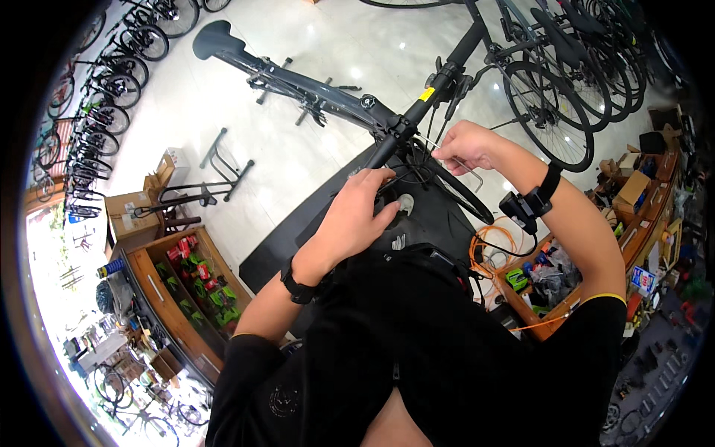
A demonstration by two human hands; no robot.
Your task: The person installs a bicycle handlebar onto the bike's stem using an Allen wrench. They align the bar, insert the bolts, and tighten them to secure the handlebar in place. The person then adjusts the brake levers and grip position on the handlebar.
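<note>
A black bicycle [350, 104] stands in front of me, its saddle [218, 41] at the upper left. Its handlebar [421, 106] runs diagonally across the middle, with a yellow label on it. My left hand [350, 217] is closed over the near end of the handlebar, its thumb held apart; the grip underneath is mostly hidden. Between the fingers and thumb of my right hand [471, 146] is an L-shaped hex key [472, 171]. Its long arm points at the stem [397, 128]; whether the tip sits in a bolt I cannot make out. The front wheel [465, 197] lies below the bar.
Beneath the front end lies a dark mat [279, 249]. At left are an open drawer cabinet [160, 279], a cardboard box [128, 212] and a metal floor stand [223, 160]. Rows of bikes line both sides. A parts drawer [547, 328] and orange hose [477, 249] are at right.
</note>
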